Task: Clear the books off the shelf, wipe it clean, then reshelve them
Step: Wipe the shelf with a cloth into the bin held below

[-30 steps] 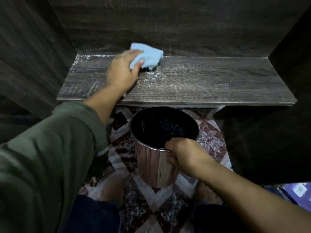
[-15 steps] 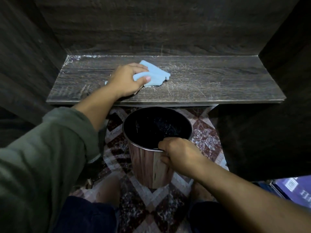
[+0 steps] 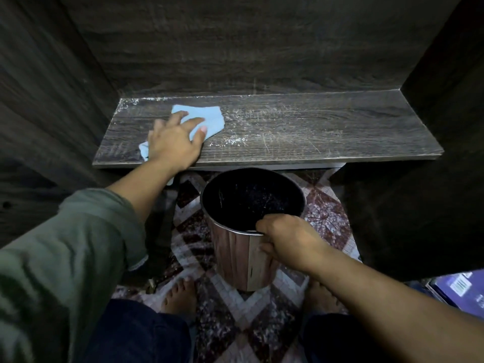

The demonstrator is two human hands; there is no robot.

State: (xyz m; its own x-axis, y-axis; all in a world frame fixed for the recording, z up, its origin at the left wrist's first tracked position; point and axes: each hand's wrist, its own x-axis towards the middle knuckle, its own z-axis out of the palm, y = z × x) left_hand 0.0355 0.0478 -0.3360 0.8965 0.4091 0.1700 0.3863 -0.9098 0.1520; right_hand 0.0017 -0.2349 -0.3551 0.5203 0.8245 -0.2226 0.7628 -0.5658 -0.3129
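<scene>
You've got the shelf (image 3: 314,132) bare of books, so the clearing looks done, and you're in the wiping step now. Your left hand (image 3: 174,144) lies flat with fingers spread, pressing the blue cloth (image 3: 207,119) onto the left part of the board. Your right hand (image 3: 285,238) curls over the near rim of the bin (image 3: 235,258), holding it mouth-up just below the shelf's front edge. White dust and streaks lie to the right of the cloth and along the back left corner, so I'd say the wipe is only partly through, with the middle and right stretch to go. Reshelving hasn't begun: a purple book (image 3: 461,286) waits low at your right, partly cut off by the frame. The shelf's long axis runs left to right across your view, its front edge facing you. The cloth stretches slantwise, from a corner near your wrist out to the far right.
</scene>
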